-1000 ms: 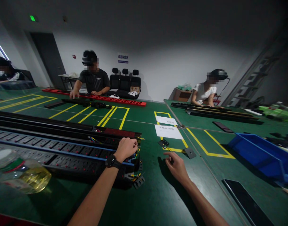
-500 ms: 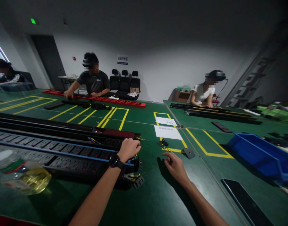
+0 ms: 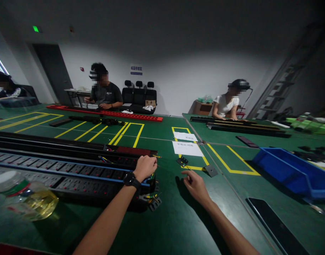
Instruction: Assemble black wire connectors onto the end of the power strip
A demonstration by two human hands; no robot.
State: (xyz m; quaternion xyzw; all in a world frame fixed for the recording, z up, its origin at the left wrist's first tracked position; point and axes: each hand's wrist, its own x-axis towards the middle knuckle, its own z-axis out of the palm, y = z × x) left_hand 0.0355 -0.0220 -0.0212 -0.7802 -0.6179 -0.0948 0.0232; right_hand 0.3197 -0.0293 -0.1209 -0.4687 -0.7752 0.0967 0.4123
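My left hand [image 3: 145,168], with a black watch on the wrist, rests at the right end of the long black socket strips [image 3: 79,184]. Its fingers are curled down around something I cannot make out. Over the green table, my right hand [image 3: 195,185] is half curled with the index finger pointing left and nothing visible in it. A small black socket piece [image 3: 182,162] and a grey square plate [image 3: 210,170] lie just beyond it. Another black socket piece with yellow wires [image 3: 155,203] hangs at the strips' end, below my left hand.
A bottle of yellow liquid [image 3: 32,198] is at the left. To the right are a blue bin [image 3: 292,173] and a phone [image 3: 276,223]. White papers [image 3: 187,148] lie ahead. Across the table, people work beside a red rail [image 3: 130,115] and black strips [image 3: 247,129].
The view has shifted slightly. My hands hold nearly the same poses. The person behind the red rail has raised one hand off it.
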